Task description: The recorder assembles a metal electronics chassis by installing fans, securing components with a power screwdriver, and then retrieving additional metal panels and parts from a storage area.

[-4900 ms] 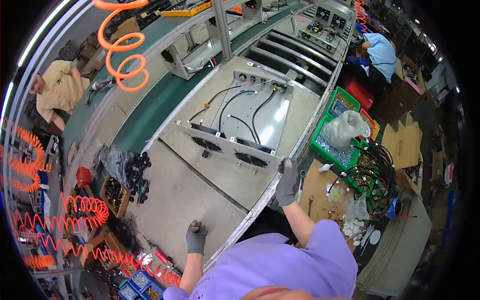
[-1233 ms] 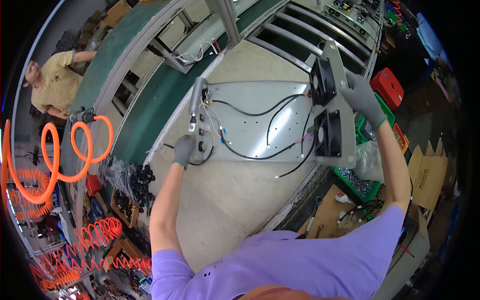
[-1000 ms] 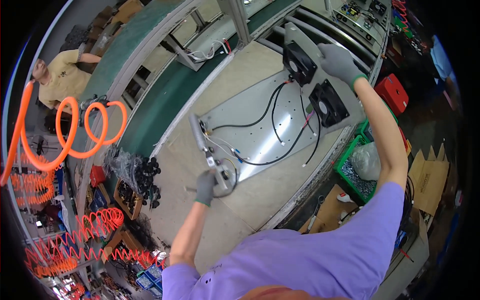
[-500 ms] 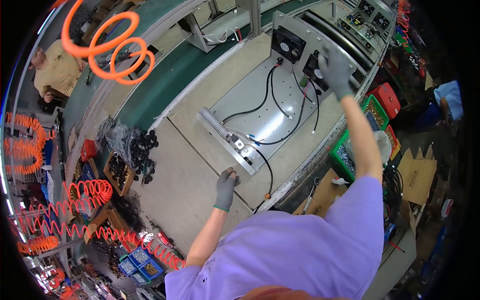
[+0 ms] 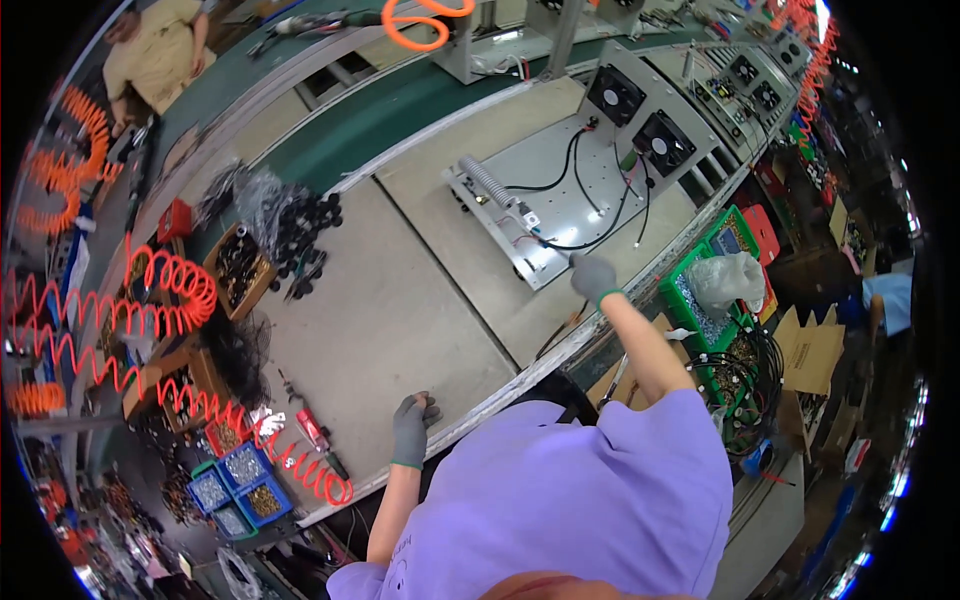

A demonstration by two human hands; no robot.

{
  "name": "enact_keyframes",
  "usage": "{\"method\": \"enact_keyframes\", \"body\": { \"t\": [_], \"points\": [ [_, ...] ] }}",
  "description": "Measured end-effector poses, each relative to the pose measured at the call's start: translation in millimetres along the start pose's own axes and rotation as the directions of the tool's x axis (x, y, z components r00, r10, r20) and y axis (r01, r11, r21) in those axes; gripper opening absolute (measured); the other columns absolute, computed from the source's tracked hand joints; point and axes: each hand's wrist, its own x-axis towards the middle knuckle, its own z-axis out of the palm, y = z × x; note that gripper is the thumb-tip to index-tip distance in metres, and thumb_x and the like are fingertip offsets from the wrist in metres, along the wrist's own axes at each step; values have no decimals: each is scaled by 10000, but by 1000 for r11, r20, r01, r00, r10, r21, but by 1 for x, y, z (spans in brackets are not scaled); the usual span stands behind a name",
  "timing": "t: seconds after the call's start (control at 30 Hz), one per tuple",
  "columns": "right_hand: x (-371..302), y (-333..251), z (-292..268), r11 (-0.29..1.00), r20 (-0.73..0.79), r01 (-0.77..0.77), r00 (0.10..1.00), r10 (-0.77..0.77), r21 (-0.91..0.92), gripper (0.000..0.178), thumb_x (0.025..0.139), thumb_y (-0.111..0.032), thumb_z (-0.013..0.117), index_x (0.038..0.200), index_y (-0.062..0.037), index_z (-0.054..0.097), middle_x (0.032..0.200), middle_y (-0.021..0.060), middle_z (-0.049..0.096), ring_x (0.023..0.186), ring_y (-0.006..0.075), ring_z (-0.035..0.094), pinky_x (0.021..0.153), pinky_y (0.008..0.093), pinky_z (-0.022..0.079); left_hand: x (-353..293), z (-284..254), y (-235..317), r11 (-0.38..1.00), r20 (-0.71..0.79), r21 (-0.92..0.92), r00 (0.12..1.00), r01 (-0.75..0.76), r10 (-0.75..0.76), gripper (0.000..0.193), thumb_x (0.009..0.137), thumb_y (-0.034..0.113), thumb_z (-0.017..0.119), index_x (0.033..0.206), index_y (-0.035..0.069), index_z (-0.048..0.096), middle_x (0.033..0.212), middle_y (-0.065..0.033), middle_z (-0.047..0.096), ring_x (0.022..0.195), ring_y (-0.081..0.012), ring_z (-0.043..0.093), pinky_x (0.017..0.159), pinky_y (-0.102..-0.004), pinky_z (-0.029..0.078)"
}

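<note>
My left hand (image 5: 411, 430), in a grey glove, hovers by the near edge of the worktable, its fingers curled in with nothing seen in them. My right hand (image 5: 595, 278), gloved alike, is at the near corner of a flat metal chassis panel (image 5: 548, 262); its fingers are turned away, and whether it touches the panel is unclear. On the panel lie black cables (image 5: 574, 165) and a ribbed grey hose (image 5: 484, 180). An upright plate at its far end carries two black fans, one of them the nearer fan (image 5: 664, 143).
Black plastic parts (image 5: 305, 230) lie at the table's left beside a parts box (image 5: 240, 268). A red-handled screwdriver (image 5: 311, 430) with an orange coiled hose lies near blue bins (image 5: 245, 466). Green bins (image 5: 700, 300) stand at the right. A person (image 5: 155, 55) stands far left.
My right hand has come back from the fan plate to the panel's near corner. My left hand has drawn away from the panel toward the table's near edge. The view has shifted too.
</note>
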Motion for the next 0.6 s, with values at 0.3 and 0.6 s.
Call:
{"method": "enact_keyframes", "body": {
  "t": [0.3,0.6],
  "points": [
    [46,-22,6,926,-348,363,860,-374,-99,373,752,-64,473,1114,-79,560,1157,197,543,1052,356,532,860,429,435,-102,-114,-90,960,-172,-278,985,-37,-12,222,891,153,472,1038,-2,533,903,-103,581,763,-178,580,716,-349,513],
    [-112,-283,-31,510,-838,842,400,-371,176,295,881,-150,491,1141,-25,550,1227,135,503,1139,270,463,958,384,376,-237,-214,-179,806,-593,-520,798,-282,-103,201,867,165,509,1007,30,561,875,-47,566,717,-133,557,659,-289,501]
  ]
}}
